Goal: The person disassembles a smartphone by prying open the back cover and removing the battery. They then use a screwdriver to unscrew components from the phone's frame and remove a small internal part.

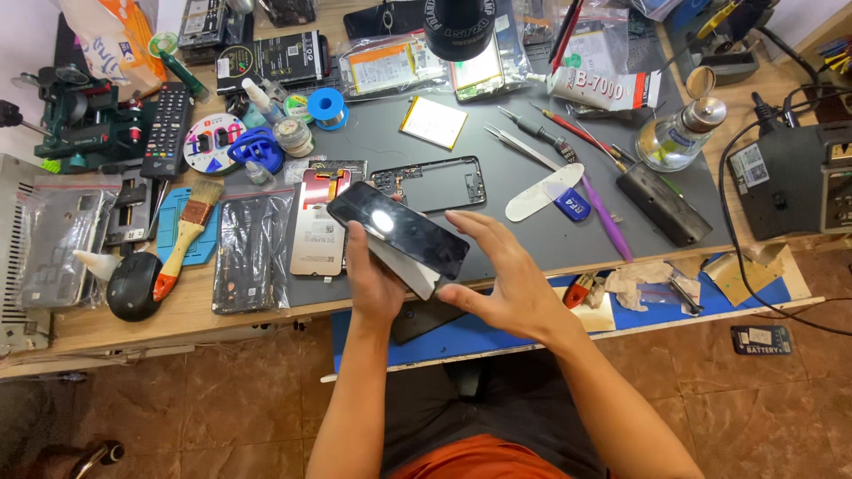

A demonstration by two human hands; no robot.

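The light is bright and even, and shadows are soft. A white shine sits on the dark phone screen (398,229). The picture is sharp, and its edges bend a little.

Head camera looks steeply down, close over the cluttered workbench (532,222).

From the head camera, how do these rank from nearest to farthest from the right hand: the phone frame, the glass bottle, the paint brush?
Measured from the right hand:
1. Phone frame: just beyond the fingertips, on the grey mat.
2. Glass bottle: far right, near the mat's back edge.
3. Paint brush: far left, past the left hand.
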